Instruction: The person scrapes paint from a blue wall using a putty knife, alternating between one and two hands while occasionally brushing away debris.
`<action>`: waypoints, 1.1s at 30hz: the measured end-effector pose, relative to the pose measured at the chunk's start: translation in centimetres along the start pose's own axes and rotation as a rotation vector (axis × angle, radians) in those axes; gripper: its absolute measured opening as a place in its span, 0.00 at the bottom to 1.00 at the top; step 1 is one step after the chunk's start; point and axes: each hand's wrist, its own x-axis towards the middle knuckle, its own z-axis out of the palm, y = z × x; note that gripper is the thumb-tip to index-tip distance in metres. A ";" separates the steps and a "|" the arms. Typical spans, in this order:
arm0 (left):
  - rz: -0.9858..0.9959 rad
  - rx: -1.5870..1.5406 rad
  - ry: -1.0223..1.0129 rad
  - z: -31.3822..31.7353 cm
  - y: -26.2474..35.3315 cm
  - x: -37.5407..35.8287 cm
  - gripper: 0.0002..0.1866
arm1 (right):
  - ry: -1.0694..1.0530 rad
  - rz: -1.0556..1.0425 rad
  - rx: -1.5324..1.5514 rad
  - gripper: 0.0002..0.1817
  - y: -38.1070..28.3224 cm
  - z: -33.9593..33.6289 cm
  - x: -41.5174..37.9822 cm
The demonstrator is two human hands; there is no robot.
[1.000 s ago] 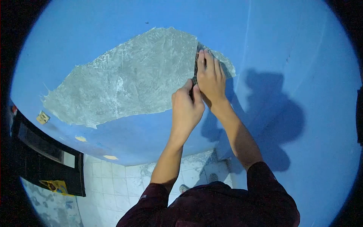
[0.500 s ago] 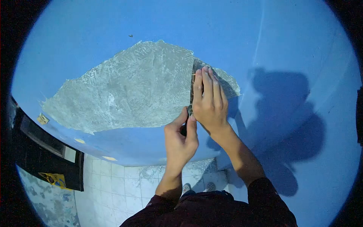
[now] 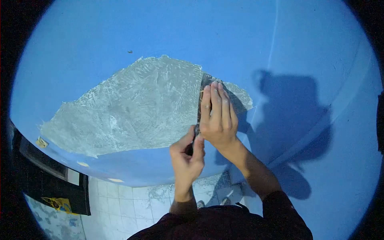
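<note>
A dark, flat-bladed scraper-like tool (image 3: 203, 81) stands nearly upright against the wall, over the right part of a rough grey patch (image 3: 140, 104). My left hand (image 3: 188, 158) is closed round its lower end, thumb and fingers on either side. My right hand (image 3: 219, 116) lies along the blade, fingers stretched upward and pressing flat on it; its thumb is hidden. Most of the blade is covered by my right hand, so its exact kind cannot be made out.
Blue painted wall (image 3: 192, 24) surrounds the patch, with my shadow (image 3: 292, 116) to the right. Below are white floor tiles (image 3: 124, 206). At lower left stands dark furniture (image 3: 38, 172) with a yellow piece (image 3: 60, 205) on it.
The whole view has shifted, so wall, patch and hands appear slightly lower. Both hands and the tool keep about the same place on the patch.
</note>
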 end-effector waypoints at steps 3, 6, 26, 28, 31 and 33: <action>-0.073 0.089 -0.037 -1.0 1.8 0.8 0.15 | 0.051 0.115 -0.085 0.13 -1.3 0.4 0.6; -0.093 0.022 -0.018 -0.1 0.9 0.8 0.15 | 0.030 0.059 -0.096 0.13 -0.5 0.3 0.4; -0.005 0.067 -0.064 -2.7 -1.0 2.9 0.16 | -0.233 0.068 0.089 0.26 -0.2 -4.0 -2.4; 0.044 0.101 -0.110 -5.1 -0.2 4.3 0.15 | -0.242 0.060 0.135 0.23 -1.8 -5.5 -5.5; 0.111 0.268 -0.231 -7.5 1.7 6.4 0.12 | -0.362 0.122 0.284 0.21 -4.0 -7.0 -9.9; 0.121 0.295 -0.266 -7.3 2.7 7.3 0.12 | -0.458 0.134 0.332 0.18 -4.7 -7.7 -11.4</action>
